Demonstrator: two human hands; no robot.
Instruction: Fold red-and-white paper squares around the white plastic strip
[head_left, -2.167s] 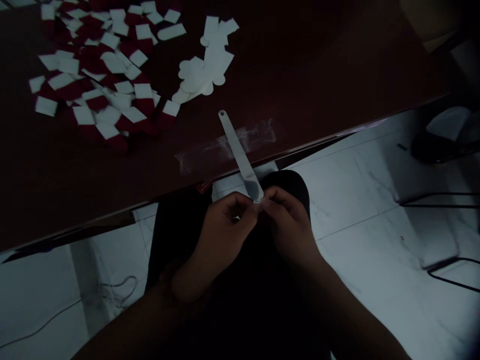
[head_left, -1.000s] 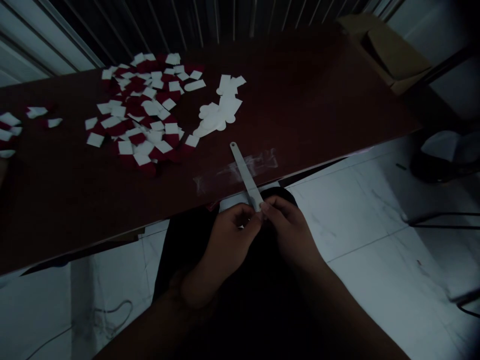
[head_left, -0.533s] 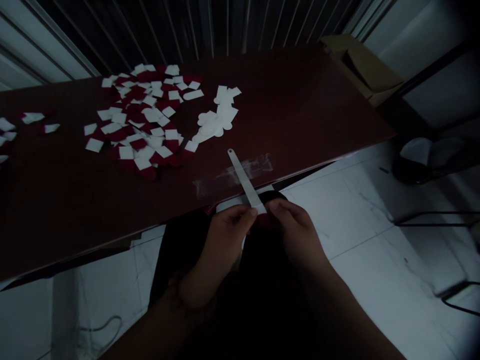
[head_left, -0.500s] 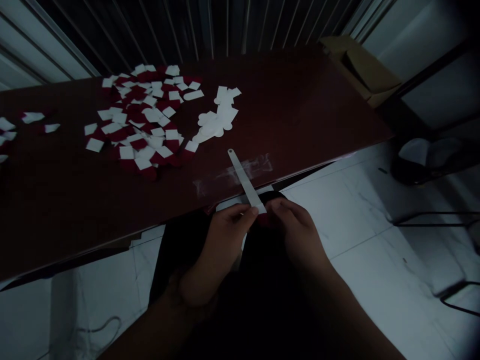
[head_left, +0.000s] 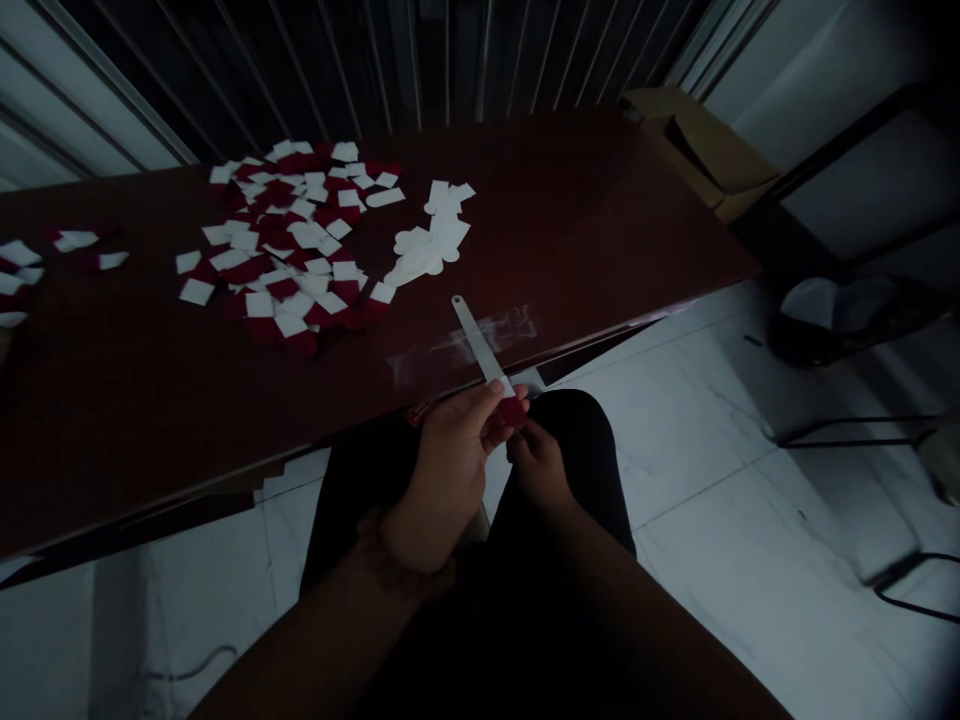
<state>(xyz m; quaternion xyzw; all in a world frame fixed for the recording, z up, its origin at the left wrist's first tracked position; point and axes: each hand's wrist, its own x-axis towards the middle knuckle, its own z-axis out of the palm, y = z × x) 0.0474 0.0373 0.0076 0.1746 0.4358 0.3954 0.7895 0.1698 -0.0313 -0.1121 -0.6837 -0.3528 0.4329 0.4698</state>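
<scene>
1. Over the desk (head_left: 600,230)'s near edge, the left hand (head_left: 450,470) grips a red piece (head_left: 513,411) at the near end of a white strip (head_left: 471,335), whose holed tip lies on the desk.
2. Right hand (head_left: 536,467) has dropped lower, apart from the left, fingers curled; whether it holds anything is hidden.
3. At the desk's far right sits a cardboard box (head_left: 697,145); its contents cannot be seen.

This looks like a plain workroom: a long dark-red table (head_left: 570,240) stands on a white tile floor (head_left: 712,440), with a cardboard box (head_left: 701,145) at upper right and a slatted metal shutter (head_left: 375,70) behind.
</scene>
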